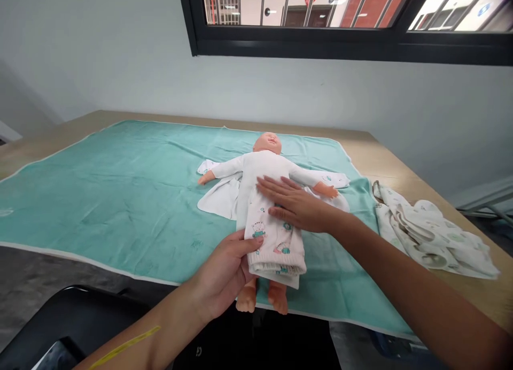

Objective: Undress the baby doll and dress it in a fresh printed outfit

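A baby doll (pixel 267 143) lies on its back on a teal towel (pixel 120 199), arms spread, dressed in a white top. Small printed pants (pixel 276 247) cover its legs, and its bare feet stick out over the towel's near edge. My left hand (pixel 224 276) grips the left side of the pants near the doll's thigh, thumb on top. My right hand (pixel 294 204) lies flat and open on the doll's belly, fingers stretched toward the left. An opened white garment is spread under the doll's body.
The towel covers most of a wooden table (pixel 385 156) set against a pale wall. A crumpled printed white cloth (pixel 428 233) lies on the table at the right. A black chair (pixel 80 322) sits below the near edge. A dark-framed window runs above.
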Demonstrator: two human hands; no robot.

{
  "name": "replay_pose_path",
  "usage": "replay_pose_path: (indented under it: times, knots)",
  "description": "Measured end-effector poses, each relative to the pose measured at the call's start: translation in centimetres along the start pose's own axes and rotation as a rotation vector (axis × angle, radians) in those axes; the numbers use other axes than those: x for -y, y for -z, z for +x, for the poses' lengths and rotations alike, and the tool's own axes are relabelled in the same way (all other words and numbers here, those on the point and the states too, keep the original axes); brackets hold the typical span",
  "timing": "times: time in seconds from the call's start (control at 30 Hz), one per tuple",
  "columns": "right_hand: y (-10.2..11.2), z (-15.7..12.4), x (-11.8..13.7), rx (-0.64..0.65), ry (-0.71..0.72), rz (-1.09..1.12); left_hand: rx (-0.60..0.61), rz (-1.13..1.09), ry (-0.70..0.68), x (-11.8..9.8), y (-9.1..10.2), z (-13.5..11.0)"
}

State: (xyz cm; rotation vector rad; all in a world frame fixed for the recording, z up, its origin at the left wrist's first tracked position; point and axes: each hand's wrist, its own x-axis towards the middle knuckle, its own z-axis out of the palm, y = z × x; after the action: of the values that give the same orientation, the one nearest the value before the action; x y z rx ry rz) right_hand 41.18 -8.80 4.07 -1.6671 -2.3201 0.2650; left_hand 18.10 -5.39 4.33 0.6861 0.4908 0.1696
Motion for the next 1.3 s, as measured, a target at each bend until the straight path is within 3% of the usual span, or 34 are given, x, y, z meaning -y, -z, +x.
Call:
replay_pose_path:
  times: [0.13,0.27,0.33,0.4,0.47,0.53,0.7,0.9,1.03,1.13,1.3]
  knots:
    - [0.0,-0.6,-0.2,-0.110,-0.100,0.024,-0.002,0.018,0.013,0.5,0.2,-0.2]
    - [0.7,-0.6,0.6,-0.325,-0.420,0.120,0.009,0.019,0.005,0.4,0.0,0.0]
    - [1.5,-0.4,0.6,-0.271,-0.551,0.189,0.004,0.029,0.010,0.3,-0.2,0.0]
    - [2.6,-0.1,0.3,-0.144,-0.590,0.275,-0.004,0.048,0.021,0.2,-0.5,-0.1]
    - [3.9,0.1,0.1,-0.071,-0.564,0.367,-0.019,0.076,0.034,0.2,-0.7,-0.3]
    - [5.0,0.6,0.2,-0.080,-0.524,0.438,-0.049,0.093,0.029,0.1,-0.7,-0.5]
    - [6.1,2.6,2.8,-0.282,-0.403,0.292,-0.165,0.037,-0.099,-0.9,0.2,-0.6]
    - [3.1,3.2,8.0,-0.326,-0.017,-0.115,-0.225,-0.058,-0.206,-2.6,1.6,-0.7]
    - [-0.2,2.2,9.1,-0.356,0.302,-0.254,-0.198,-0.073,-0.276,-3.3,3.1,-0.4]
    - [-1.6,1.7,9.1,-0.371,0.351,-0.293,-0.175,-0.127,-0.229,-3.6,4.2,-0.4]
    - [-1.9,1.4,9.8,-0.320,0.262,-0.363,-0.061,-0.207,-0.267,-4.1,4.4,-1.4]
